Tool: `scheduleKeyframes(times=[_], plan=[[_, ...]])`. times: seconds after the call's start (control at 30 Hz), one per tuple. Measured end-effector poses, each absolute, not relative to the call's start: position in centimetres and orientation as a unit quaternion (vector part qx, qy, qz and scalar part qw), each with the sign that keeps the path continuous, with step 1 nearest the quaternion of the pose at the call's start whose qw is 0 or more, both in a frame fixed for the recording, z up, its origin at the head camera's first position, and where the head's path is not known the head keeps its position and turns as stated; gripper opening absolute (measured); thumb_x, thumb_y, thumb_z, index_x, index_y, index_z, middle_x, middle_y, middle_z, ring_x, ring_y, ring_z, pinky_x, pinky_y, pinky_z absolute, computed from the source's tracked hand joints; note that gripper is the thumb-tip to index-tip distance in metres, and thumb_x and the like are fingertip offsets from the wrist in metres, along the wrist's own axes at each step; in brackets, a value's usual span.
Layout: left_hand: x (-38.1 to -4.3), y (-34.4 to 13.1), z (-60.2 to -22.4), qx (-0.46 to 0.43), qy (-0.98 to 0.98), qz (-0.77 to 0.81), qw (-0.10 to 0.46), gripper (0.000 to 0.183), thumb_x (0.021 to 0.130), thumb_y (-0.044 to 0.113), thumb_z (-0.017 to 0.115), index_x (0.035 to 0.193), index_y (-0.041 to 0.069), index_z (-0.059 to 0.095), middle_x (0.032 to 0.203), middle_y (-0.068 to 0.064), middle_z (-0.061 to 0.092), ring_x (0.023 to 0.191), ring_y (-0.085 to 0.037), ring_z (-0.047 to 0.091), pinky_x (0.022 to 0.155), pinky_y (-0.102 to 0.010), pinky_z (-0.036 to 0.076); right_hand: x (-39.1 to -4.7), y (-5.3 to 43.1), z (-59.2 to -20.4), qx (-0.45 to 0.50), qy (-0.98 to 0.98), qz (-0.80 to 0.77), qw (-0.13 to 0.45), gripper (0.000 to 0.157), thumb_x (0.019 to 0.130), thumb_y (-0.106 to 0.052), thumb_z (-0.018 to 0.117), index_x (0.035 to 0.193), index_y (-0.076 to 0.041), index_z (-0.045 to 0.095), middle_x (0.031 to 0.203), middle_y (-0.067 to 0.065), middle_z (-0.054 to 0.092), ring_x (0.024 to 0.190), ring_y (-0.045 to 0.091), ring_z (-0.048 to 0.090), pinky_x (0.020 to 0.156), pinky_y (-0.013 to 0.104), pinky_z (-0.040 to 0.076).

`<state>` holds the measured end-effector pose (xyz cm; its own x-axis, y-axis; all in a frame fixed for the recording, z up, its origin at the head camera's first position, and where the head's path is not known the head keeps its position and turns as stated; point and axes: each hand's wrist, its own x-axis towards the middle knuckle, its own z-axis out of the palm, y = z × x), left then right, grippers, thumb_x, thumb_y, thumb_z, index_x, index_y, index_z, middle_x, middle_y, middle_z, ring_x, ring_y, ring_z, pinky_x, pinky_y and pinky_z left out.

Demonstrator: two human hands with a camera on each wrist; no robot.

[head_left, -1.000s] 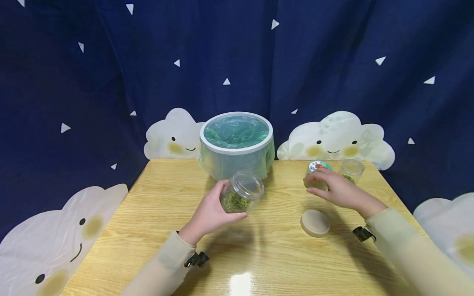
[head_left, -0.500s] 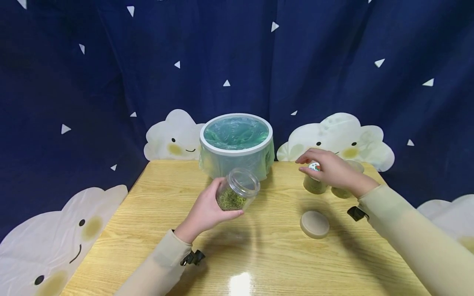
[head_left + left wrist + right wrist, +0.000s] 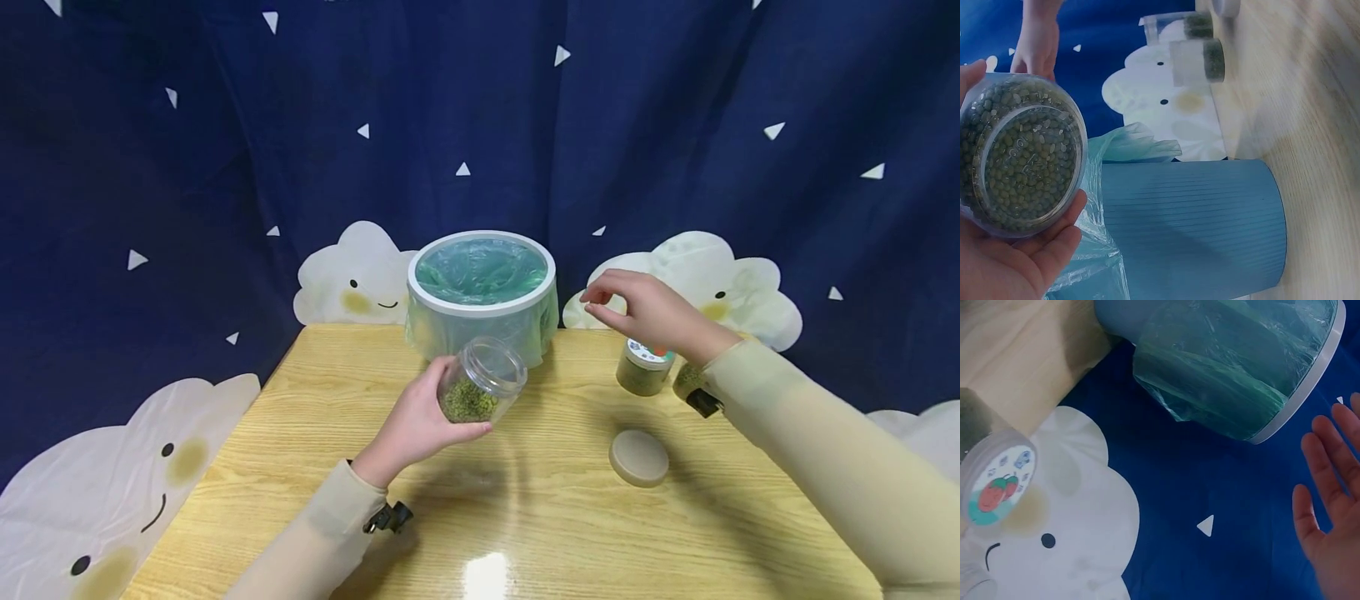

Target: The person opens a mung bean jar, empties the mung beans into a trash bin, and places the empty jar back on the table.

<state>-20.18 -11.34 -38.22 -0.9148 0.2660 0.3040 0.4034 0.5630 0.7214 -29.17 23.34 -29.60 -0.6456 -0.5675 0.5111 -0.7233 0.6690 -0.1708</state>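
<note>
My left hand [image 3: 420, 421] grips a clear jar [image 3: 480, 383] of green beans, tilted with its uncapped mouth toward the bin. In the left wrist view the jar's bottom [image 3: 1029, 156] faces the camera, the beans packed against it. My right hand [image 3: 645, 308] hangs in the air right of the bin, thumb and fingers apart and nothing seen between them. The right wrist view shows its fingers [image 3: 1329, 469] loosely extended. Below this hand stands a jar with a strawberry-printed lid [image 3: 645, 367].
A bin with a white rim [image 3: 482, 310] and green liner [image 3: 1222, 369] stands at the table's back edge. Another jar [image 3: 687, 380] is partly hidden behind my right wrist. A round beige lid [image 3: 639, 458] lies on the wooden table [image 3: 555, 517]. A dark blue curtain hangs behind.
My right hand has risen from beside the strawberry-lidded jar and moved up and left, toward the bin. The left hand with the jar has shifted slightly left and up.
</note>
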Motion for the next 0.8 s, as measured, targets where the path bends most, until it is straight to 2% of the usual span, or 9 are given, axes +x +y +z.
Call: scheduleKeyframes(times=[0.17, 0.37, 0.67, 0.8], plan=[[-20.1, -11.4, -38.2, -0.188, -0.881, -0.427, 0.078, 0.089, 0.066, 0.037, 0.098, 0.140, 0.015, 0.052, 0.132, -0.007, 0.065, 0.122, -0.027, 0.063, 0.103, -0.050, 0.052, -30.0, 22.5, -28.9, 0.371, -0.884, 0.185, 0.215, 0.005, 0.095, -0.012, 0.074, 0.100, -0.013, 0.073, 0.095, -0.003, 0.071, 0.090, 0.015, 0.065, 0.081, 0.035, 0.054], [-20.0, -11.5, -38.4, -0.184, -0.880, -0.432, 0.075, 0.088, 0.066, 0.035, 0.098, 0.139, 0.016, 0.053, 0.131, -0.007, 0.065, 0.123, -0.029, 0.062, 0.105, -0.052, 0.051, -31.0, 21.5, -27.9, 0.365, -0.893, 0.184, 0.190, 0.011, 0.094, -0.015, 0.076, 0.102, -0.009, 0.072, 0.100, 0.002, 0.070, 0.095, 0.021, 0.066, 0.084, 0.040, 0.055], [-20.1, -11.7, -39.0, -0.189, -0.875, -0.441, 0.068, 0.087, 0.066, 0.038, 0.097, 0.139, 0.020, 0.053, 0.132, -0.003, 0.066, 0.123, -0.025, 0.062, 0.105, -0.050, 0.050, -32.6, 20.2, -26.7, 0.363, -0.904, 0.149, 0.170, 0.019, 0.091, -0.024, 0.081, 0.103, -0.011, 0.074, 0.100, 0.002, 0.069, 0.093, 0.017, 0.065, 0.074, 0.035, 0.055], [-20.1, -11.8, -39.2, -0.191, -0.872, -0.445, 0.071, 0.086, 0.065, 0.037, 0.098, 0.138, 0.021, 0.054, 0.130, -0.002, 0.066, 0.121, -0.024, 0.063, 0.104, -0.050, 0.051, -33.0, 19.7, -26.2, 0.369, -0.908, 0.125, 0.152, 0.024, 0.091, -0.027, 0.081, 0.105, -0.009, 0.075, 0.105, 0.003, 0.069, 0.092, 0.020, 0.067, 0.080, 0.039, 0.057]])
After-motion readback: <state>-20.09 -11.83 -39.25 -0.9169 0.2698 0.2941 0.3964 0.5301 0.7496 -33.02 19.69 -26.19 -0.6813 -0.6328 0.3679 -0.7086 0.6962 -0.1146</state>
